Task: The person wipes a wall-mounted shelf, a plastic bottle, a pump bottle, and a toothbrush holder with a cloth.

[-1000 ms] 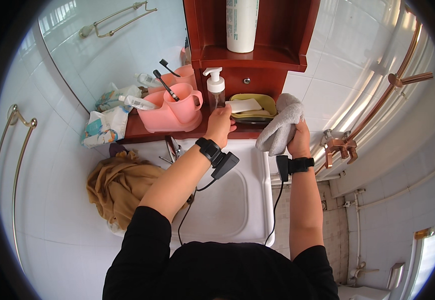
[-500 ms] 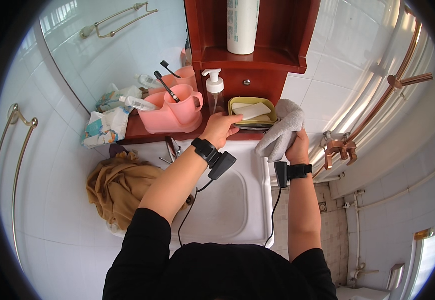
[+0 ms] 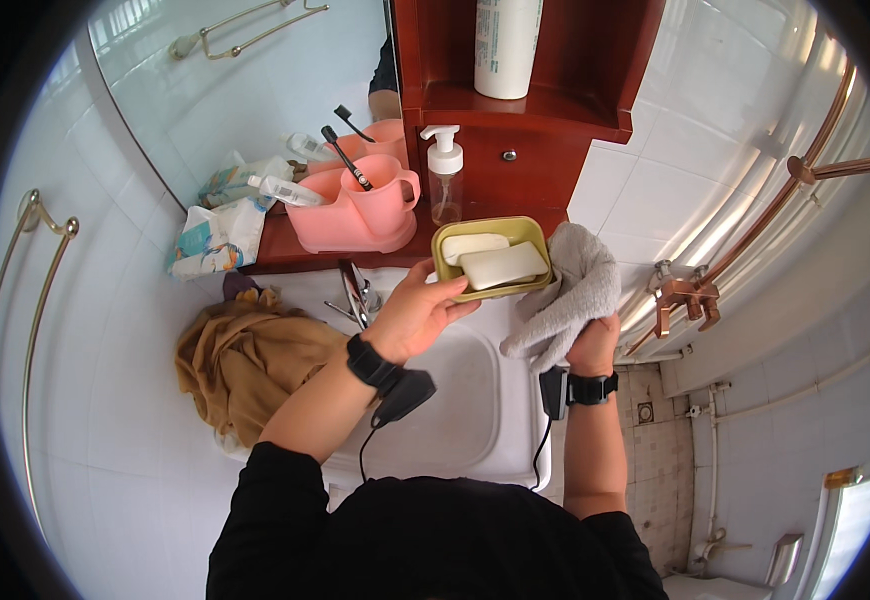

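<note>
My left hand (image 3: 417, 308) grips the left end of a yellow-green soap dish (image 3: 452, 282), thumb over its rim, and holds it above the back of the sink. Two white bars of soap (image 3: 503, 265) lie in the dish, one partly over the other. In my right hand (image 3: 593, 345) is a grey cloth (image 3: 583, 275), bunched up and touching or very near the dish's right end. My right fingers are mostly behind the cloth.
Behind the dish, a clear pump bottle (image 3: 445, 180) and a pink toothbrush holder (image 3: 355, 215) stand on the red-brown shelf (image 3: 300, 262). A tissue pack (image 3: 217, 240) lies left of them. Below are the faucet (image 3: 355, 290), the white sink (image 3: 445, 420) and a brown garment (image 3: 245, 365) on its left side.
My left hand has lifted the soap dish off the shelf and brought it toward me. My right hand with the cloth has come slightly nearer, and the view has shifted a little.
</note>
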A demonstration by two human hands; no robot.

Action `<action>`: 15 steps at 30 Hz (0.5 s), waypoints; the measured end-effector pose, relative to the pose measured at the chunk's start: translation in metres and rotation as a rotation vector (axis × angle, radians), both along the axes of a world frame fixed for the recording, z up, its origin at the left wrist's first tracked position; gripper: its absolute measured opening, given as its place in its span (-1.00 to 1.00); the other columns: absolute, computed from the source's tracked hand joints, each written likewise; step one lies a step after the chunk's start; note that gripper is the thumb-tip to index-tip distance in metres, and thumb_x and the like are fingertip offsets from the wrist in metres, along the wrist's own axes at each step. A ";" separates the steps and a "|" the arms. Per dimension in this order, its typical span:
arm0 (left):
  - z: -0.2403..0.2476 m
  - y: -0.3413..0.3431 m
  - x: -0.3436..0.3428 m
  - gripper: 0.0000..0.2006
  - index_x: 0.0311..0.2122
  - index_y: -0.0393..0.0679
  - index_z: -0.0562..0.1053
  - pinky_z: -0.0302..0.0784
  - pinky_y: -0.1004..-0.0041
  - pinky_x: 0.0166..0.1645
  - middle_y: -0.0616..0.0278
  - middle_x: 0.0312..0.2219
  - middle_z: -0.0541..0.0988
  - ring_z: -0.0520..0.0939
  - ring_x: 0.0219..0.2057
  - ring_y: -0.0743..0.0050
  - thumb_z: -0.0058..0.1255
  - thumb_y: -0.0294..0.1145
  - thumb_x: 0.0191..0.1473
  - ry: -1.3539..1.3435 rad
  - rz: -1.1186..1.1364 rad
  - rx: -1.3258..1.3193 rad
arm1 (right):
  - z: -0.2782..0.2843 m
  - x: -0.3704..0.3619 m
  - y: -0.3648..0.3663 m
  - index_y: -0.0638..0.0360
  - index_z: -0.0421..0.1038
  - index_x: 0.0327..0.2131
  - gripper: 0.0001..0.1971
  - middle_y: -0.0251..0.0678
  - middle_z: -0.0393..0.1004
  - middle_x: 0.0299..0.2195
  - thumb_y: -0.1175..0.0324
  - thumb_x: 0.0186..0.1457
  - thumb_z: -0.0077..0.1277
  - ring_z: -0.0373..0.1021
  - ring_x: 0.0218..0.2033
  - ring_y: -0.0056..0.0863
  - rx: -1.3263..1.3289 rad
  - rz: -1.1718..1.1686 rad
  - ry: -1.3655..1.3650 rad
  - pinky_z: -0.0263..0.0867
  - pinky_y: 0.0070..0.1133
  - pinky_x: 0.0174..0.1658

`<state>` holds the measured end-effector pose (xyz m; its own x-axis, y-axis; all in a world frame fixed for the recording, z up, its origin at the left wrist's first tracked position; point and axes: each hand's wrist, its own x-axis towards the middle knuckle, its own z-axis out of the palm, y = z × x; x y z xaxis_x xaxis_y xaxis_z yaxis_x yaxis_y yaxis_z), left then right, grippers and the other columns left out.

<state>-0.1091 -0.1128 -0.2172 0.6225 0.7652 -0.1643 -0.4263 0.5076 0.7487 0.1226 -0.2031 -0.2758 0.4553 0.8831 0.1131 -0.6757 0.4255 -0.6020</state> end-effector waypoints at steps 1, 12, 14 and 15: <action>0.002 -0.006 -0.013 -0.59 0.06 -0.27 0.15 0.26 0.10 0.18 0.00 -0.01 0.34 0.38 0.04 0.11 -0.11 -0.55 0.10 -0.084 -0.066 -0.024 | 0.008 -0.010 -0.007 0.30 0.20 0.02 -0.56 -0.13 0.33 -0.05 0.26 0.12 -0.26 0.31 -0.05 -0.26 0.007 0.012 0.004 0.25 -0.38 0.02; 0.085 -0.105 -0.200 -0.62 0.03 -0.32 0.29 0.40 0.28 0.04 0.00 -0.07 0.44 0.47 -0.04 0.17 -0.12 -0.46 0.08 0.209 0.245 0.130 | -0.001 0.023 -0.056 0.29 0.12 0.10 -0.50 -0.17 0.24 0.05 0.15 0.19 -0.28 0.23 0.04 -0.27 0.001 -0.251 -0.224 0.17 -0.37 0.11; 0.097 -0.132 -0.253 -0.53 0.11 -0.34 0.16 0.38 0.18 0.07 -0.05 0.02 0.35 0.42 0.02 0.11 -0.19 -0.39 0.10 0.243 0.416 0.142 | -0.012 0.037 -0.061 0.30 0.11 0.12 -0.51 -0.18 0.23 0.07 0.17 0.22 -0.29 0.23 0.05 -0.30 -0.041 -0.321 -0.286 0.16 -0.40 0.12; 0.102 -0.146 -0.270 -0.50 0.13 -0.32 0.13 0.36 0.19 0.08 -0.03 0.02 0.34 0.39 0.04 0.11 -0.18 -0.36 0.09 0.313 0.493 0.194 | -0.013 0.039 -0.062 0.29 0.15 0.08 -0.56 -0.18 0.27 0.01 0.23 0.21 -0.28 0.27 -0.01 -0.31 -0.087 -0.399 -0.310 0.21 -0.39 0.06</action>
